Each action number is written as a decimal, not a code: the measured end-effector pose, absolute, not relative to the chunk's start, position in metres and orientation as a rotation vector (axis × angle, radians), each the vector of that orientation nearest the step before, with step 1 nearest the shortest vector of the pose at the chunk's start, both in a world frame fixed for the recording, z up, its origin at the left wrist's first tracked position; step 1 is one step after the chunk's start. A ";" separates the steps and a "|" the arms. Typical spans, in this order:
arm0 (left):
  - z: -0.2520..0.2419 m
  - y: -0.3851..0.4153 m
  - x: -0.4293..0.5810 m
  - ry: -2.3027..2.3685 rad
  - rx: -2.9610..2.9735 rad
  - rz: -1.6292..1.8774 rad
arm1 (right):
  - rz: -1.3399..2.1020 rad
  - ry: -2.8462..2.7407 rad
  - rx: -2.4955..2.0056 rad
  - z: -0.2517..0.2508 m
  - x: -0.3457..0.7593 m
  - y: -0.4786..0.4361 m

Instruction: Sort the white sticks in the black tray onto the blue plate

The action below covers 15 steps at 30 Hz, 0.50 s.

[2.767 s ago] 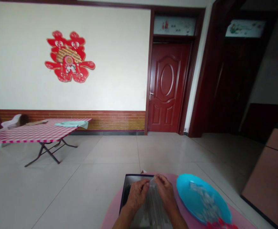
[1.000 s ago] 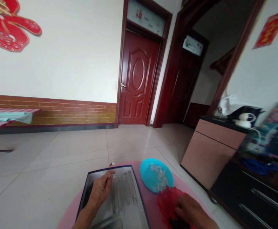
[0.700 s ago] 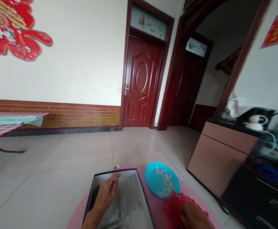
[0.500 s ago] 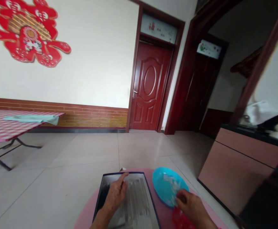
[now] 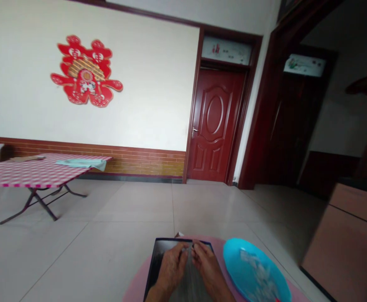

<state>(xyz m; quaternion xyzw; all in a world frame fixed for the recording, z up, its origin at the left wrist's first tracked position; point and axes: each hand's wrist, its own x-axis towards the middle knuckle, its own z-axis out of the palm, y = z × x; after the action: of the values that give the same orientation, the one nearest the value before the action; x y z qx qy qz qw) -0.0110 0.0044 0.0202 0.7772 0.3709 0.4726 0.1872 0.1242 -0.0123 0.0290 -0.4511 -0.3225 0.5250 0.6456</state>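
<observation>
My left hand (image 5: 173, 265) and my right hand (image 5: 206, 264) meet over the far part of a shallow dark-edged box (image 5: 151, 272). Both are closed in a pinch, fingertips almost touching. Something small and pale shows between them, too small to name. Long thin greyish strips lie inside the box, partly covered by my hands. Right of the box, a round blue plate (image 5: 233, 256) holds many small clear pieces (image 5: 260, 272). A bit of red shows at the plate's near edge.
Box and plate stand on a round pink table (image 5: 139, 280). A folding table with a checked cloth (image 5: 22, 172) stands far left, a pale green cloth (image 5: 82, 162) on it. At right is a pinkish cabinet (image 5: 359, 235). A red door (image 5: 216, 121) is in the back wall.
My right hand has moved left from the blue plate to above the box, meeting my left hand. My left hand's outstretched finger has curled into a pinch. The camera view has turned left.
</observation>
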 end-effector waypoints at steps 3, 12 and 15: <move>0.023 0.002 -0.009 1.038 2.198 1.301 | 1.194 -0.740 -1.071 0.029 0.127 -0.016; 0.023 0.002 -0.011 1.017 2.218 1.300 | 1.070 -1.011 -1.164 0.026 0.125 -0.015; 0.021 0.003 -0.011 1.037 2.217 1.266 | 1.026 -1.052 -1.199 0.026 0.124 -0.016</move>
<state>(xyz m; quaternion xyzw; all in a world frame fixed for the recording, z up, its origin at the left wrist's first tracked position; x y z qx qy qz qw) -0.0111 0.0026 0.0209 0.7897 0.3692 0.4509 0.1917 0.1245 -0.0160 0.0260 -0.5134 -0.4508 0.4395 0.5831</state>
